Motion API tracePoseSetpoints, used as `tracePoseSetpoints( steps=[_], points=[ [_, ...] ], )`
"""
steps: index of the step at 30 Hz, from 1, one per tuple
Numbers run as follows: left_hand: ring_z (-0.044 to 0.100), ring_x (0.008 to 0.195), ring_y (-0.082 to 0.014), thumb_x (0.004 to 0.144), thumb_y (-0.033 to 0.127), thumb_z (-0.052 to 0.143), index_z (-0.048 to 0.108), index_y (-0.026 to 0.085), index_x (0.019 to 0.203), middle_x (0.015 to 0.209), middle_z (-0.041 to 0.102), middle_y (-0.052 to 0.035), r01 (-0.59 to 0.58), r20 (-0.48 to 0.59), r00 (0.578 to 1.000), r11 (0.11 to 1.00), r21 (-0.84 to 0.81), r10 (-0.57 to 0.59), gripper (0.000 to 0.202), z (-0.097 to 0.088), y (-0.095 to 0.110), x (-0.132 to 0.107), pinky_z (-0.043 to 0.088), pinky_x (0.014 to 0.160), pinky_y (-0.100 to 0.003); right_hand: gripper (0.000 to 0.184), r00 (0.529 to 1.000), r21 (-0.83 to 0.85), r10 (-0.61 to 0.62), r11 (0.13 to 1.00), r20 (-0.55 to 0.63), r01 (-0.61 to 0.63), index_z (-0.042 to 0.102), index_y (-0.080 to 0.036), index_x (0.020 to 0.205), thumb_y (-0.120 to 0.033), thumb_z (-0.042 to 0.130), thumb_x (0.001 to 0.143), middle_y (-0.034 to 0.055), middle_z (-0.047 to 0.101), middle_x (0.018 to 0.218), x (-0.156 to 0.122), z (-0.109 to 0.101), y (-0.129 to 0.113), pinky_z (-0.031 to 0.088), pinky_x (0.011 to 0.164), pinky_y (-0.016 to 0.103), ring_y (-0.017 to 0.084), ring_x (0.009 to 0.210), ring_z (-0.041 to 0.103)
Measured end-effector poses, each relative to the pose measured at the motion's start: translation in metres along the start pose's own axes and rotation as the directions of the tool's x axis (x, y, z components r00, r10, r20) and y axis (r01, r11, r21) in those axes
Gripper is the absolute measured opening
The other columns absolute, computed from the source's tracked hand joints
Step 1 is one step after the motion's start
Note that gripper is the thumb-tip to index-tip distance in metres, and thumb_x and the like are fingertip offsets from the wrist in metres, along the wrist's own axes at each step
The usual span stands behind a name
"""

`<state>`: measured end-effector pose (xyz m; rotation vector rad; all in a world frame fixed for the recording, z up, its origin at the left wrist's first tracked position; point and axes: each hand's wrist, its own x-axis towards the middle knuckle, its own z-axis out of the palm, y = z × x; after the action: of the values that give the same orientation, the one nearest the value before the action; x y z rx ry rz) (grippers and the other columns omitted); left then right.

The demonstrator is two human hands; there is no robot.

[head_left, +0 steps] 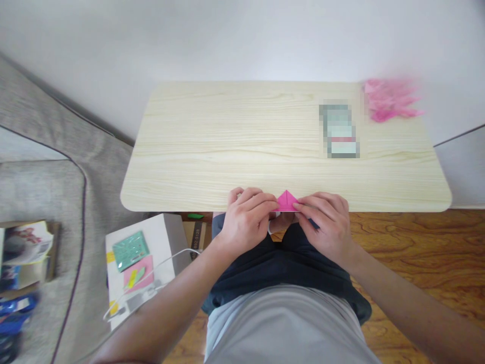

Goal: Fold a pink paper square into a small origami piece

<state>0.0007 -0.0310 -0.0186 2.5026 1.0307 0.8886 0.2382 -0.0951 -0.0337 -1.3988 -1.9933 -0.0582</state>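
A small folded pink paper [286, 200] with a pointed top sits at the near edge of the light wooden table [235, 146]. My left hand [248, 220] pinches its left side with curled fingers. Its right side is pinched by my right hand [329, 222], fingers also closed. Both hands hover over my lap, just at the table's front edge. The lower part of the paper is hidden behind my fingers.
A pile of pink folded paper pieces [390, 98] lies at the table's far right corner, beside a blurred-out rectangular object [340, 131]. A white box [140, 268] with a green card, pink paper and a cable stands on the floor at left. Grey sofa [45, 167] further left.
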Motion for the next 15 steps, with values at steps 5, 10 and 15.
tracePoseSetpoints(
  steps=[5, 10, 15],
  points=[
    [0.069, 0.112, -0.0242, 0.09, 0.009, 0.065, 0.078, 0.027, 0.107, 0.115, 0.081, 0.0, 0.0, -0.063, 0.998, 1.0, 0.007, 0.0, 0.028, 0.0, 0.001, -0.008, 0.04, 0.103, -0.048, 0.035, 1.0, 0.019, 0.004, 1.0, -0.023, -0.004, 0.075, -0.031, 0.115, -0.016, 0.084, 0.085, -0.0003, 0.081, 0.114, 0.002, 0.001, 0.001, 0.049, 0.1, 0.047, 0.026, 0.108, 0.069],
    [0.07, 0.111, -0.0255, 0.086, 0.015, 0.073, 0.074, 0.024, 0.1, 0.113, 0.081, -0.0021, 0.044, -0.113, 0.993, 0.999, 0.015, -0.042, 0.017, 0.0, 0.005, -0.015, 0.041, 0.106, -0.049, 0.031, 1.0, 0.02, 0.015, 1.0, -0.022, -0.014, 0.075, -0.031, 0.112, -0.018, 0.085, 0.085, -0.0002, 0.081, 0.112, 0.003, 0.0, -0.001, 0.049, 0.098, 0.048, 0.026, 0.106, 0.069],
    [0.069, 0.113, -0.0267, 0.087, 0.02, 0.076, 0.074, 0.026, 0.113, 0.117, 0.08, -0.0033, 0.062, -0.098, 0.993, 0.997, 0.036, -0.058, 0.026, 0.002, 0.007, -0.014, 0.042, 0.104, -0.049, 0.03, 0.999, 0.026, 0.02, 0.999, -0.033, -0.019, 0.075, -0.03, 0.11, -0.018, 0.085, 0.085, -0.0002, 0.081, 0.111, 0.004, 0.001, -0.002, 0.048, 0.098, 0.048, 0.026, 0.105, 0.069]
  ],
)
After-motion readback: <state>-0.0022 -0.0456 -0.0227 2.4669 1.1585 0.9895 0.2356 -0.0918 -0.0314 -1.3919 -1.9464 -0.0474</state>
